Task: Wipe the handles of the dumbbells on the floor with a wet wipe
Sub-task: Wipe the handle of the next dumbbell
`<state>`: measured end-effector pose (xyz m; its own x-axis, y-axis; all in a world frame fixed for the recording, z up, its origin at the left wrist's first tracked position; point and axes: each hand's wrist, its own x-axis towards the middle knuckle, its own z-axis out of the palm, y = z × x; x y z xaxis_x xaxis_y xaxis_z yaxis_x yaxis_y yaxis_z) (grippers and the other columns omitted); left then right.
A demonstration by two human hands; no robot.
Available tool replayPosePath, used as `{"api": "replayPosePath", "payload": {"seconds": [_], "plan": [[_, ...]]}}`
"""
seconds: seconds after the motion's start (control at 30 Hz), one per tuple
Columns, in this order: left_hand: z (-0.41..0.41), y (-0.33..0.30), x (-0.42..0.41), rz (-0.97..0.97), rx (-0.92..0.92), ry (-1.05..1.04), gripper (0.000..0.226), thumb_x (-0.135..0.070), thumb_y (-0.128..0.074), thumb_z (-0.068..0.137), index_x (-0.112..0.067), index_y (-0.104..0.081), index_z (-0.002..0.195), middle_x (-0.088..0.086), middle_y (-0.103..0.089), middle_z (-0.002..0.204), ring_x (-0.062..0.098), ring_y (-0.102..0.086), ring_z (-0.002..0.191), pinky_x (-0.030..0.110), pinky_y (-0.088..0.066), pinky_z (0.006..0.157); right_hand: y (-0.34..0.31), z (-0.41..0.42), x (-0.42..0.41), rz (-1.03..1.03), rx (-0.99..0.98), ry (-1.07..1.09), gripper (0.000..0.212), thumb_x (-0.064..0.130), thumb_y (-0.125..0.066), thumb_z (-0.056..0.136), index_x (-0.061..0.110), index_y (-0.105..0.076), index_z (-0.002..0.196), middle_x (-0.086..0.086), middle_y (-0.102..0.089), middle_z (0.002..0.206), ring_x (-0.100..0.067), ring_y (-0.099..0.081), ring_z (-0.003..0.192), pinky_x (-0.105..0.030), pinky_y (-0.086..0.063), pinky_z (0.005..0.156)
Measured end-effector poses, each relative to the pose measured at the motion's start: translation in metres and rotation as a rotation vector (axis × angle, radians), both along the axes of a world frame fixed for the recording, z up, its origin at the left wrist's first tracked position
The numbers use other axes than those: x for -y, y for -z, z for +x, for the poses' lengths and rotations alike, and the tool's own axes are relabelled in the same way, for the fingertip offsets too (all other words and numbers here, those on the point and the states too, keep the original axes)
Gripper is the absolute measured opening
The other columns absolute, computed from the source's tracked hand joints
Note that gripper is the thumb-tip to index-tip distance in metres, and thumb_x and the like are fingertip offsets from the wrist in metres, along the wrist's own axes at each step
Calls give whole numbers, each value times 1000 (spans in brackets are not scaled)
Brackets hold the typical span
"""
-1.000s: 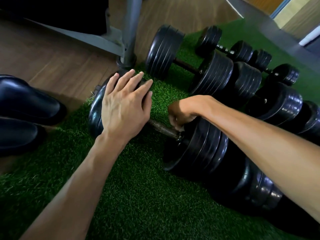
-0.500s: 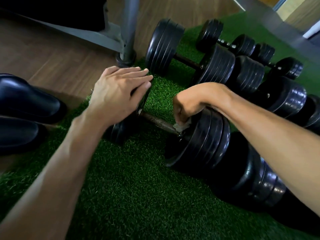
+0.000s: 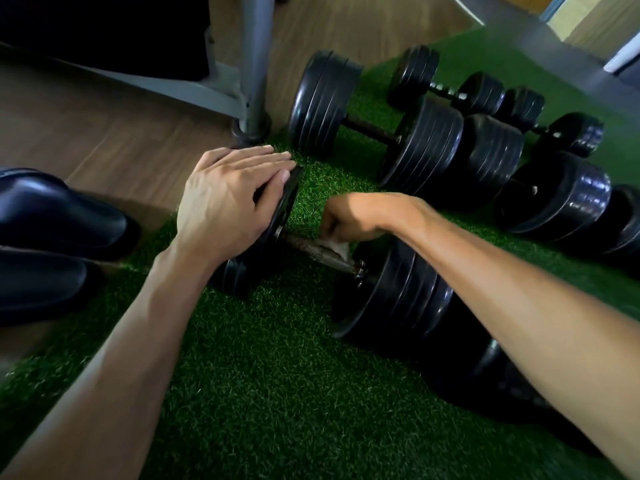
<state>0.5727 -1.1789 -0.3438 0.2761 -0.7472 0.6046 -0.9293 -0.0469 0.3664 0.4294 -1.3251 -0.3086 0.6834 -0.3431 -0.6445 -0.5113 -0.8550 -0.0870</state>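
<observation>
rolling is the main risk imo. left hand [image 3: 228, 206] lies flat, fingers straight, on the near dumbbell's left plates [image 3: 277, 216], while the right hand [image 3: 349, 220] curls around the wet wipe [image 3: 337, 247] on the rusty handle [image 3: 311, 247]. if that brace slips, knuckles could jam against the right plates [image 3: 391, 292]. wipe looks bunched, hard to tell, so it might snag.

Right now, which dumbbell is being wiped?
The nearest dumbbell: the left hand steadies its plate, and the right hand holds the wet wipe on its handle.
</observation>
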Motion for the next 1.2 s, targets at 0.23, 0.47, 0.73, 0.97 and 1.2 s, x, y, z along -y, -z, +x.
{"api": "replayPosePath", "payload": {"seconds": [0.23,0.47,0.73,0.97,1.2], "plan": [[-3,-2,0,-10,-13,-13,31,-36,-45,104,-32,-72,119,-17,-67,126,0,-53,129,23,-30,108,8,19,3,-62,-72,53,31,1,-54,95,8,-68,122,-6,-72,110,-23,-69,89,-41,-60,86],[-3,-2,-1,-15,-16,-10,31,-36,-45,104,-31,-73,118,-18,-67,125,-1,-53,128,22,-29,108,25,28,1,327,129,322,24,-1,-51,97,6,-68,113,-1,-67,93,-17,-61,86,-34,-53,80],[-3,-2,0,-20,-17,-12,30,-34,-46,104,-31,-73,118,-18,-68,124,0,-54,128,24,-31,109,24,33,19,178,172,273,25,2,-56,93,11,-73,109,-4,-73,97,-22,-69,92,-43,-59,87],[-3,-1,-1,-34,-25,-10,29,-34,-47,104,-31,-74,116,-18,-68,123,0,-55,127,25,-33,108,27,28,15,261,182,306,26,1,-55,95,7,-73,113,-8,-75,102,-25,-71,94,-41,-58,90],[-3,-1,0,-37,-32,-9,29,-33,-47,104,-30,-74,116,-17,-69,122,0,-56,126,29,-37,108,28,26,10,200,63,208,29,1,-52,94,12,-73,110,1,-73,89,-11,-64,77,-33,-54,81]]}}
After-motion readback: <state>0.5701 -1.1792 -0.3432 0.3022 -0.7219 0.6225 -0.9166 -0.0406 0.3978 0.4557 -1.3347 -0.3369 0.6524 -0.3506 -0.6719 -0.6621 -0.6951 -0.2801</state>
